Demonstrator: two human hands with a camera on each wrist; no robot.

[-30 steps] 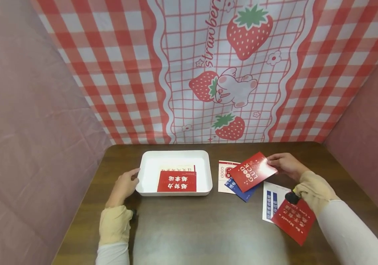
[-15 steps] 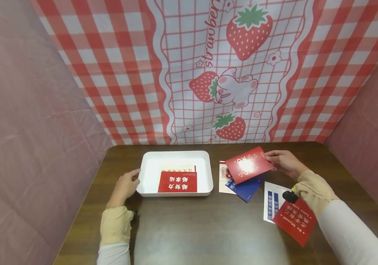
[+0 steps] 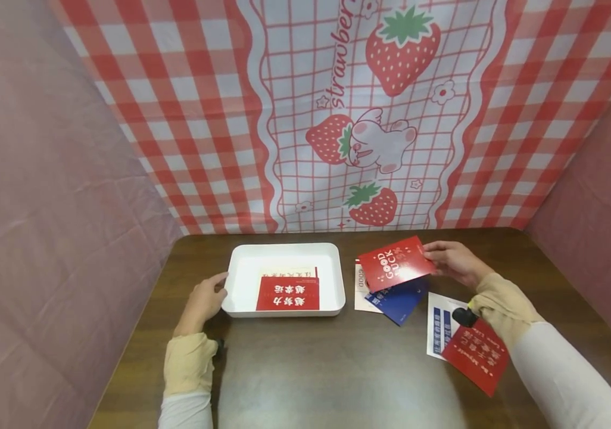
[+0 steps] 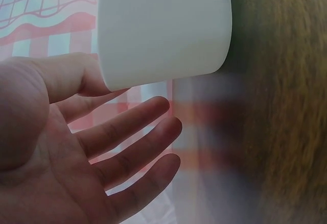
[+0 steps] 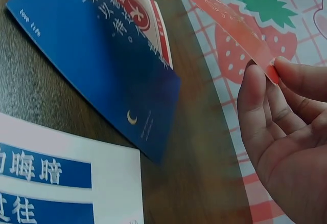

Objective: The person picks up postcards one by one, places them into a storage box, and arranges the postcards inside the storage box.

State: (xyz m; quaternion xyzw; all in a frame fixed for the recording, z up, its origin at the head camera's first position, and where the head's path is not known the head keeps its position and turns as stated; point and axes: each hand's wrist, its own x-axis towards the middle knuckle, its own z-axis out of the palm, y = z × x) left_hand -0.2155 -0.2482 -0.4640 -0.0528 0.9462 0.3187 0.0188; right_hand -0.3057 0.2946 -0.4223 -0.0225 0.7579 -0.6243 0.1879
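Observation:
My right hand (image 3: 458, 262) pinches a red GOOD LUCK card (image 3: 391, 268) by its right edge, between thumb and fingertips. The card is tilted over a blue card (image 3: 402, 304) and a white-and-red card (image 3: 363, 298), which it partly covers. In the right wrist view the red card (image 5: 230, 22) shows edge-on. At the left end of a white tray (image 3: 284, 253), my left hand (image 3: 203, 301) touches the rim with its thumb and index finger. The other fingers (image 4: 138, 160) are spread loosely below the tray wall (image 4: 163, 35). A red card (image 3: 287, 295) overlaps a cream card (image 3: 284, 271) inside the tray.
Below my right wrist lie a white card with blue bands (image 3: 436, 333) and a red card (image 3: 479, 357), overlapping on the brown table (image 3: 327, 369). A red checked strawberry cloth (image 3: 295, 149) hangs along the back edge, with pink fabric (image 3: 59, 238) at the sides.
My right hand has lifted the red GOOD LUCK card up and slightly left, uncovering more of the blue card. My left hand has stayed at the tray.

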